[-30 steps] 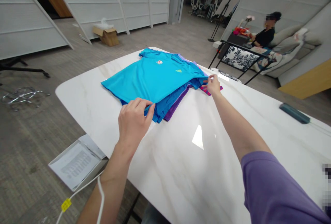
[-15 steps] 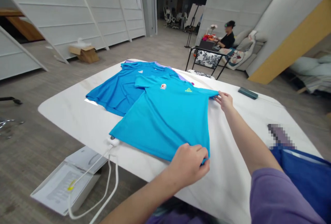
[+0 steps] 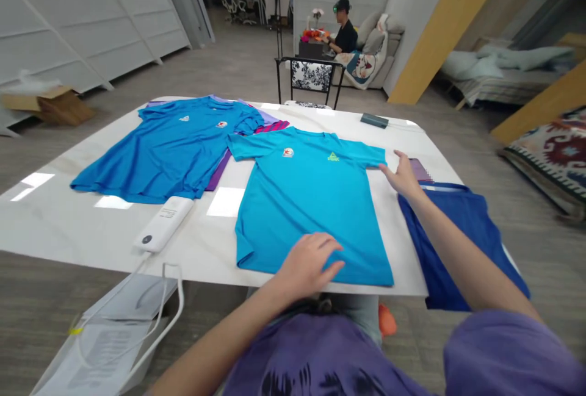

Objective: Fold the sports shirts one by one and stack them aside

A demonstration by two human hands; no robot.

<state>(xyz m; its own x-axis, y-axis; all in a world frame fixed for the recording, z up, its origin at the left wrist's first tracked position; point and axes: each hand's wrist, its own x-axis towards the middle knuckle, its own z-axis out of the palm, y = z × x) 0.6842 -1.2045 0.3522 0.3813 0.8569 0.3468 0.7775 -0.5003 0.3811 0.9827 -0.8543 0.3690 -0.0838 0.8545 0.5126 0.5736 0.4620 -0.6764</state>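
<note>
A light blue T-shirt [image 3: 315, 201] lies spread on the white table [image 3: 206, 262], its neck away from me and its lower left corner folded over. My left hand [image 3: 311, 262] is over the hem with its fingers apart, gripping nothing; whether it touches the cloth I cannot tell. Beside the shirt's right sleeve end, my right hand [image 3: 403, 175] has thumb and fingers apart and holds nothing. A darker blue T-shirt [image 3: 169, 152] lies to the left, over purple and striped cloth. Dark blue shorts or similar cloth [image 3: 458, 231] hang partly over the table's right edge.
A white power strip [image 3: 165, 224] with a cable is at the near left edge. An open white box [image 3: 110, 335] stands below it. At the far right lie a dark case [image 3: 374, 120] and a phone [image 3: 419, 170]. Beyond are a chair [image 3: 311, 75] and a seated person [image 3: 344, 33].
Both hands have let go of the light blue T-shirt, which now lies flatter and straighter on the table. The view has turned to the right.
</note>
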